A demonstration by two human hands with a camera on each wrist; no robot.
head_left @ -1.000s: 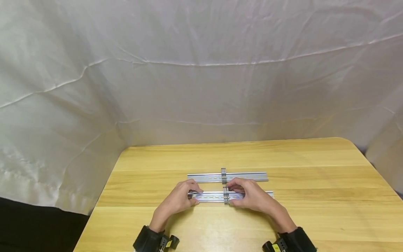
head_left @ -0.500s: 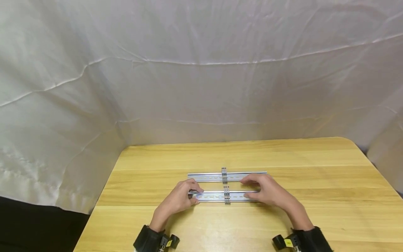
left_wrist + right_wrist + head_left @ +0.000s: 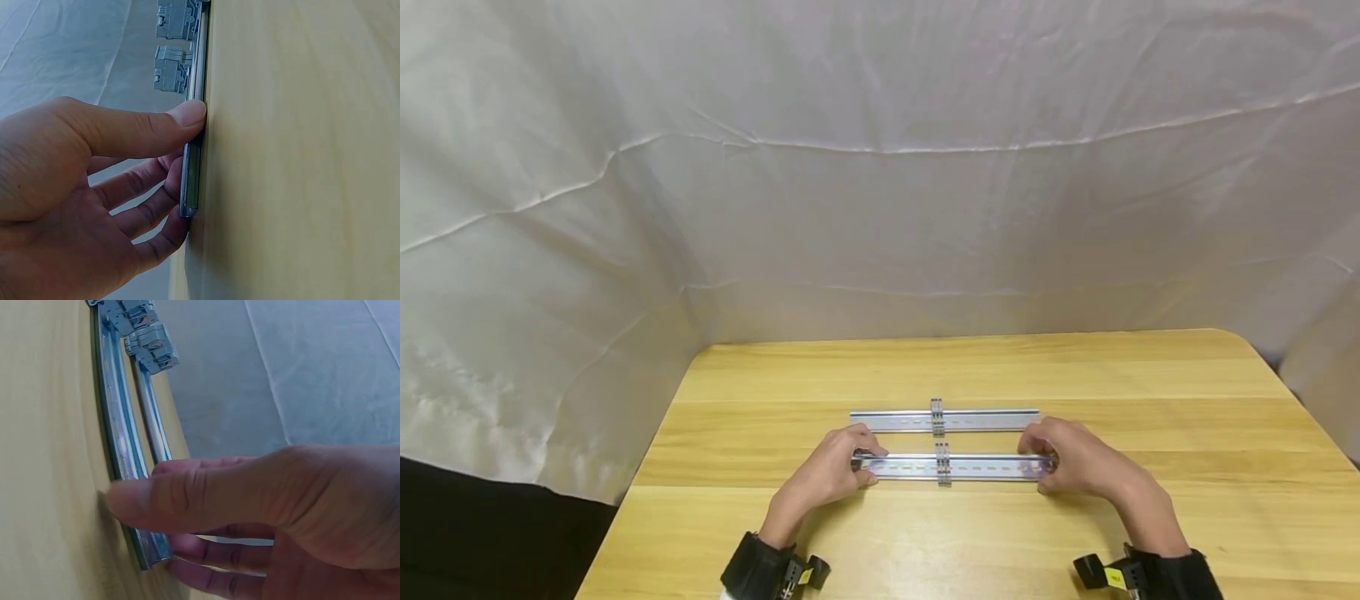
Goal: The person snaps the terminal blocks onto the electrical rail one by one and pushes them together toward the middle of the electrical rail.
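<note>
Two slotted metal DIN rails lie side by side, each with a small group of grey terminal blocks clipped across it near the middle. My left hand (image 3: 833, 467) grips the left end of the near rail (image 3: 985, 468), thumb on the near edge (image 3: 195, 87) and fingers at the far edge. At the opposite end my right hand (image 3: 1078, 458) holds the same rail, its thumb (image 3: 134, 503) over the near edge and fingers curled behind. The near terminal blocks (image 3: 943, 464) stand between the hands. Just beyond, the far rail (image 3: 895, 422) carries its own terminal blocks (image 3: 937, 417), untouched.
Both rails are on a wooden table (image 3: 880, 542). A pale fabric curtain (image 3: 880, 225) hangs behind the table's back edge and along its sides. Each wrist wears a black band with a small camera (image 3: 1116, 577).
My right hand has slid away from the near terminal blocks to the right and now grasps the rail's right end. My left hand has kept its grip on the left end.
</note>
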